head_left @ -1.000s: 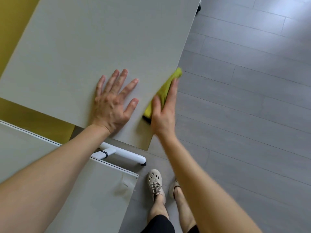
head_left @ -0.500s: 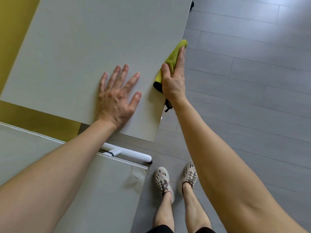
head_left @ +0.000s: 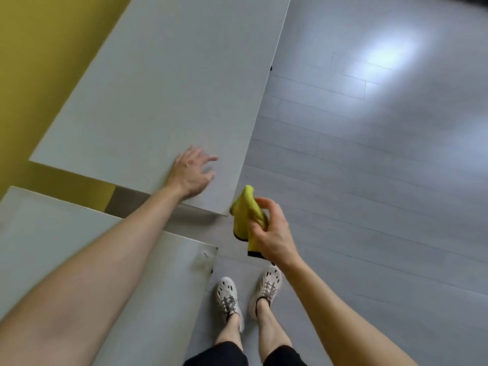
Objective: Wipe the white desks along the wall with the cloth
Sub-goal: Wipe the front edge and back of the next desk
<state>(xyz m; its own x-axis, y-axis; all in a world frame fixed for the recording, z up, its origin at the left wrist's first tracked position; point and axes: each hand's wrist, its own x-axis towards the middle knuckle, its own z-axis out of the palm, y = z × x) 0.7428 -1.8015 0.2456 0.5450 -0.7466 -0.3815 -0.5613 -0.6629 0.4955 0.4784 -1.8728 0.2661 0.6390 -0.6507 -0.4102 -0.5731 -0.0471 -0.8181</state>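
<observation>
Head camera: the right hand clutched a bunched yellow cloth in the air just off the near corner of a white desk. The left hand lay over that corner, blurred, fingers loose. A second desk stood nearer, both beside a yellow wall, on grey plank floor.

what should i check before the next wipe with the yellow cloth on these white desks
1. Yellow fabric cloth gripped by right hand: ok.
2. Cloth touching a desk: not ok, held off the far white flat desk's corner.
3. Left hand pressing on that desk: cannot tell, blurred.
4. Near white flat desk within reach: ok, under the left forearm.
5. Dirt left on desks: cannot tell.
</observation>
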